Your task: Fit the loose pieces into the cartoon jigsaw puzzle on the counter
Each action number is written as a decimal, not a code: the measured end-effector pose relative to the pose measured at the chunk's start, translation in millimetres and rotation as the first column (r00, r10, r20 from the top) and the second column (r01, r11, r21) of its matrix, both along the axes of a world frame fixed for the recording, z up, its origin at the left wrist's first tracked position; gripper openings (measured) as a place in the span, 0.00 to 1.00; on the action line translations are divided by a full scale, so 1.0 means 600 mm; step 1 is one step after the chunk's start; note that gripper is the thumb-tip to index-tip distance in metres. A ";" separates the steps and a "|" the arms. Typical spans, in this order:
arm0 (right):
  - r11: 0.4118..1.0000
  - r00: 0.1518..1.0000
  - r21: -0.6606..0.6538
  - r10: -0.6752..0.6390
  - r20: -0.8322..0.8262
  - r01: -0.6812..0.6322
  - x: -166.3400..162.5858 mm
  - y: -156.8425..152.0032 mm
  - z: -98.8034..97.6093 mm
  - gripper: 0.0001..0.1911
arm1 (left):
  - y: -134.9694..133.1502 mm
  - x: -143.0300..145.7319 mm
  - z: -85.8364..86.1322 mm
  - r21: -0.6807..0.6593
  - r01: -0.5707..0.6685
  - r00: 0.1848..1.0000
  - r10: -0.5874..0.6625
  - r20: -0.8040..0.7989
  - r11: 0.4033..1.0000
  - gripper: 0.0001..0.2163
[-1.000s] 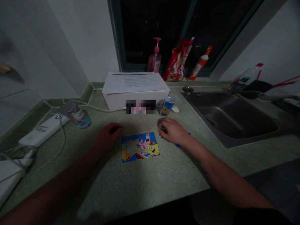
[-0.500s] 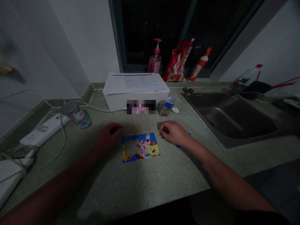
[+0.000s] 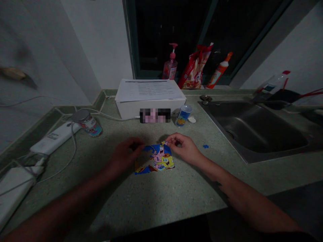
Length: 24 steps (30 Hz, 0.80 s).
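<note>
A small cartoon jigsaw puzzle (image 3: 157, 161) lies on the green speckled counter (image 3: 161, 195). My right hand (image 3: 183, 148) hovers at the puzzle's upper right corner, fingers pinched on a small puzzle piece (image 3: 164, 143). My left hand (image 3: 124, 156) rests curled over the puzzle's left edge and hides that part; what its fingers hold, if anything, is not visible. One loose blue piece (image 3: 206, 146) lies to the right of my right hand.
A white box (image 3: 150, 101) with papers on top stands behind the puzzle, a small blue cup (image 3: 183, 115) and a white lid (image 3: 192, 119) beside it. A tipped jar (image 3: 88, 122), a power strip (image 3: 54, 141) and cables lie left. A steel sink (image 3: 254, 127) is right.
My right hand has lifted a piece from the loose ones at the right and carried it left to the puzzle's top edge. My left hand has slid right onto the puzzle's left side.
</note>
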State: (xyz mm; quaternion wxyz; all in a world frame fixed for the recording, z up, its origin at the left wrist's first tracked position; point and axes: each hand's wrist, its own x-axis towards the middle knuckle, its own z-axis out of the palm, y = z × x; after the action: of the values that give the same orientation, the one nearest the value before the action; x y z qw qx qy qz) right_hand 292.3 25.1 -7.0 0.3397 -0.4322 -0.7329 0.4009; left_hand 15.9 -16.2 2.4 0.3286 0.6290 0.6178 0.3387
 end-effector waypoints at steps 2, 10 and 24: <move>1.000 1.000 -0.011 0.011 -0.023 -0.011 -0.020 -0.017 0.000 0.06 | -0.014 0.013 0.002 0.011 0.068 0.997 -0.068 0.048 0.998 0.14; 0.996 0.996 -0.010 0.086 -0.034 -0.086 -0.064 -0.059 -0.007 0.02 | -0.035 0.036 0.009 -0.064 0.155 0.974 -0.142 0.178 0.986 0.12; 0.935 0.973 0.281 0.181 0.142 -0.215 -0.055 -0.053 0.003 0.06 | -0.028 0.037 -0.011 -0.120 0.089 0.962 -0.055 0.267 0.989 0.09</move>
State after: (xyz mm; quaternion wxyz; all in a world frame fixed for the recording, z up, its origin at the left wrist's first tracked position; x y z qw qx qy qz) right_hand 259.5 -6.8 -5.0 0.3158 -0.3228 -0.8423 0.2942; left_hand 38.2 -32.7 -4.2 0.4602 0.5777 0.5663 0.3658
